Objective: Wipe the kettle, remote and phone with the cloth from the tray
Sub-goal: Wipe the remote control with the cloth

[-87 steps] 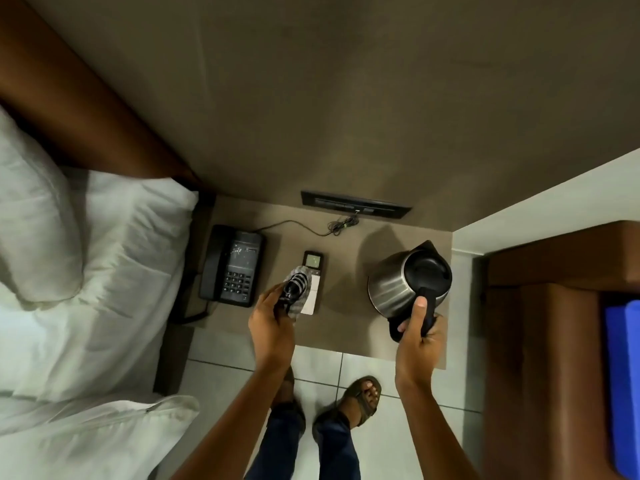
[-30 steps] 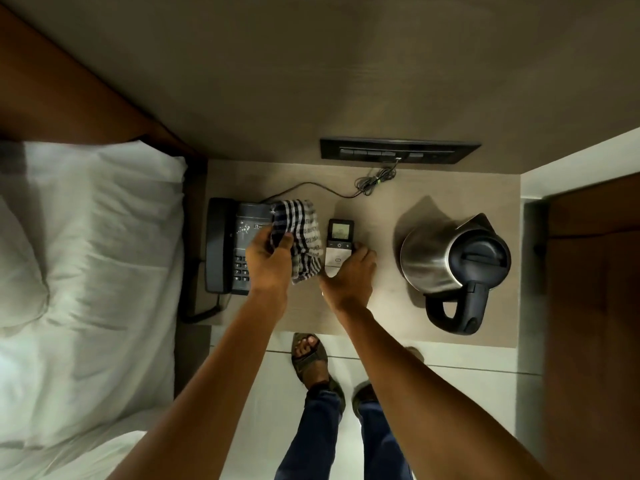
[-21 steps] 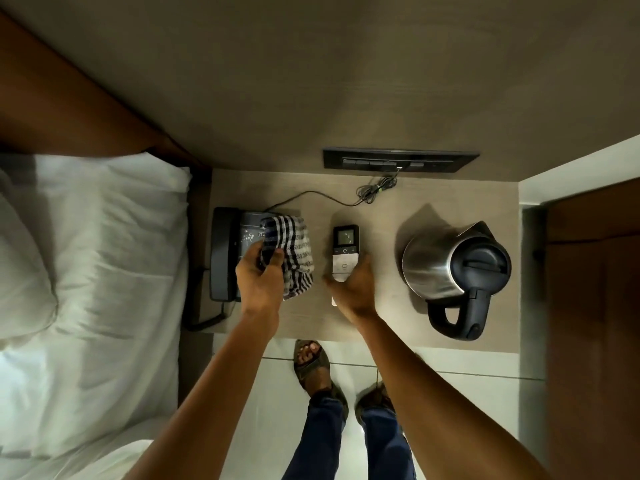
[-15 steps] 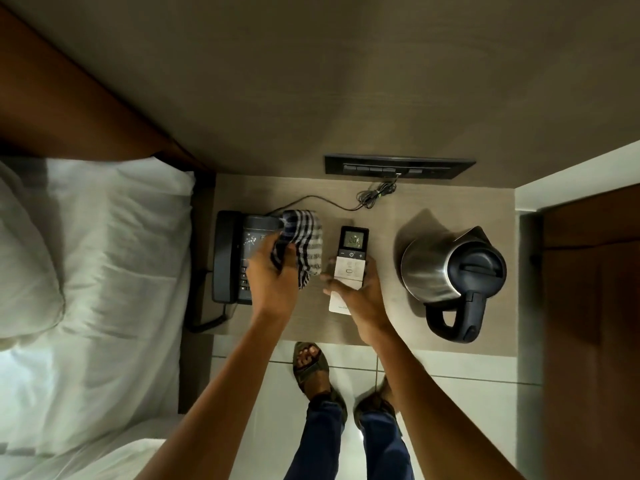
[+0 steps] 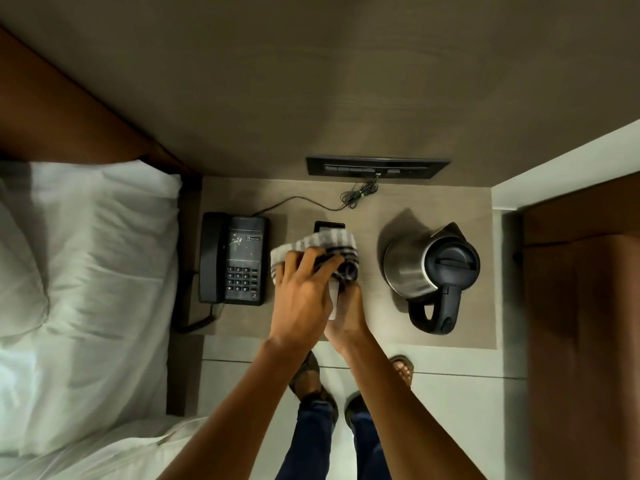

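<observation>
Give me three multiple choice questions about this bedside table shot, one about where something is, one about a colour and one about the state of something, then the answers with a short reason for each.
1. Where does the kettle stand relative to the phone?
A. At the opposite, right end of the table
B. Touching the phone
C. On the bed

2. What colour is the kettle's handle?
A. White
B. Black
C. Red

3. What is happening to the remote?
A. It lies untouched on the table
B. It rests on the phone
C. The right hand holds it while the left hand presses the cloth on it

Answers:
1 A: the hands and remote sit between kettle and phone.
2 B: handle and lid are black against the steel body.
3 C: the striped cloth covers most of the remote, whose ends show above the cloth and between the hands.
</observation>
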